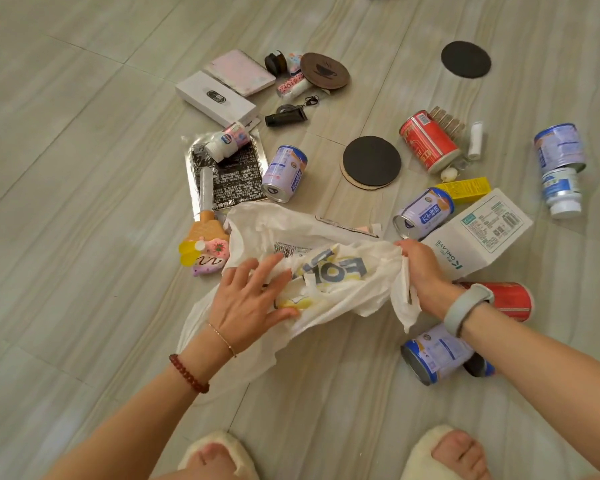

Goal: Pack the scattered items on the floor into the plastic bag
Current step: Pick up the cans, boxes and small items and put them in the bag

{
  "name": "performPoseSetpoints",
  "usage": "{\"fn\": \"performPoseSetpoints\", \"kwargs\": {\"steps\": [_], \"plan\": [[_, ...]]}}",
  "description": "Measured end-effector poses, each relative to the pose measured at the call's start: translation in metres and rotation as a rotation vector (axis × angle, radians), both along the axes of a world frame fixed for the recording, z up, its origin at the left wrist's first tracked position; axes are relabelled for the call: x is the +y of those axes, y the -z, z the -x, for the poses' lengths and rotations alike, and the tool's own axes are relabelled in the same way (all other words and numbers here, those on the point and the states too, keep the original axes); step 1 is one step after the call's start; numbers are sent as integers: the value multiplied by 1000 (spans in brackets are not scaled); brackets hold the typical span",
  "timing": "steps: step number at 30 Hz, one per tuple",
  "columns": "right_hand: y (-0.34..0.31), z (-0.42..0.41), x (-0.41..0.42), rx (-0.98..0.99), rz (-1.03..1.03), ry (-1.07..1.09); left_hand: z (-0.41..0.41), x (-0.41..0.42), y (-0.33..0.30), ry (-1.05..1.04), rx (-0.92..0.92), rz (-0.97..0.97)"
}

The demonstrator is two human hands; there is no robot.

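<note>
A red can (510,299) lies half hidden behind the right wrist; beneath that forearm, a dark can (478,367) shows only partly, label possibly blue.

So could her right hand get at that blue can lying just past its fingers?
Probably yes, once it lets go. The right hand is bunching the plastic bag, and the blue can lies just beyond its fingertips with nothing between them.

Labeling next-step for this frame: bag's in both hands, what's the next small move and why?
Probably pull the bag mouth open. The right hand pinches a bunched edge while the left hand lies flat on the crumpled plastic, so no opening shows yet, and the cans and boxes lie loose on the floor.
</note>
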State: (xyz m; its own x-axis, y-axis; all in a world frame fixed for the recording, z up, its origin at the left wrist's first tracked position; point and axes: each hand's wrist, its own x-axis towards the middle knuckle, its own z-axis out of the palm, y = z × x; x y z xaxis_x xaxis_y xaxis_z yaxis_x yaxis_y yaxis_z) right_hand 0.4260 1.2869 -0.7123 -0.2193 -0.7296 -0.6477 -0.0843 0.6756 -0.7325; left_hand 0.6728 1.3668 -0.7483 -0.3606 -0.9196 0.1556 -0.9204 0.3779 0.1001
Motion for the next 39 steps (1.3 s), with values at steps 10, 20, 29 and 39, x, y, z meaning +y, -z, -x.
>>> {"fn": "performPoseSetpoints", "kwargs": {"steps": [10, 20, 29, 39], "plan": [[12, 28, 32, 859, 599, -1303, -5, -29, -24, -365, 715, -336], [6, 12, 32, 1136, 850, -1010, 27, -23, -49, -877, 1031, -340], [21, -5, 10, 892, 808, -1421, 21, -24, -73, -812, 1248, -703], [17, -23, 12, 869, 438, -1271, 19, 1, -11, -39, 91, 501]]}}
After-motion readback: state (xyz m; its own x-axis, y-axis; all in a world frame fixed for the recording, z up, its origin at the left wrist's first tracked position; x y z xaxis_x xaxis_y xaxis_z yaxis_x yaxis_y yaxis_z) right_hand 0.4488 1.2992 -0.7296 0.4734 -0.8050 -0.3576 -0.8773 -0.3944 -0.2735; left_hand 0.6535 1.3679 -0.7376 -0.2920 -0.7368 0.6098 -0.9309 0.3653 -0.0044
